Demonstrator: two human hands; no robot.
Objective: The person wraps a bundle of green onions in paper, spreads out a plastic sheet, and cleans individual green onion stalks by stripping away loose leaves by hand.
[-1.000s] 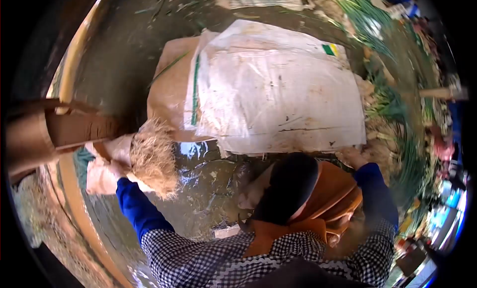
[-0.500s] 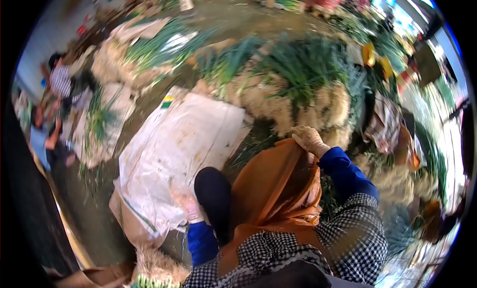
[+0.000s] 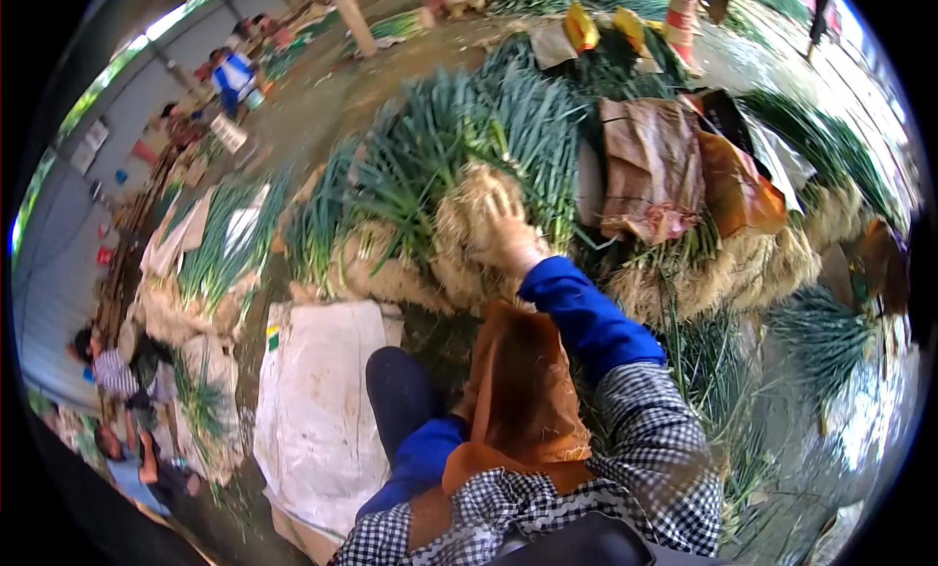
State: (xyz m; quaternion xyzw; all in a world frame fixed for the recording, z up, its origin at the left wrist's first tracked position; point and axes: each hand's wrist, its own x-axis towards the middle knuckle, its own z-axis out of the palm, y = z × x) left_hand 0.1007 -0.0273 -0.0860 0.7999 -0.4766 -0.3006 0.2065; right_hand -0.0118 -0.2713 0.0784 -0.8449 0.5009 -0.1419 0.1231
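Note:
My right hand [image 3: 515, 242], in a pale glove, reaches forward onto the shaggy tan roots [image 3: 459, 236] of a bunch of green onions [image 3: 420, 161]. Its fingers look stretched out over the roots. My left hand is near the left edge of the orange cloth [image 3: 528, 380] over my lap; the blue sleeve [image 3: 425, 459] shows, but the fingers are mostly hidden. Left of my dark-clad knee [image 3: 399, 390], a white woven sack [image 3: 327, 400] lies flat on the ground.
More green onions [image 3: 230, 239] lie on the far left. A brown sack [image 3: 653, 166] covers another heap at right, with loose stalks [image 3: 821, 332] on the wet floor. Two people sit at far left, including one in a striped top [image 3: 117, 371]. A post [image 3: 354, 21] stands behind.
My right hand has left the orange cloth and moved onto the onion roots. My left hand has come off the white sack toward my lap. The view has swung right.

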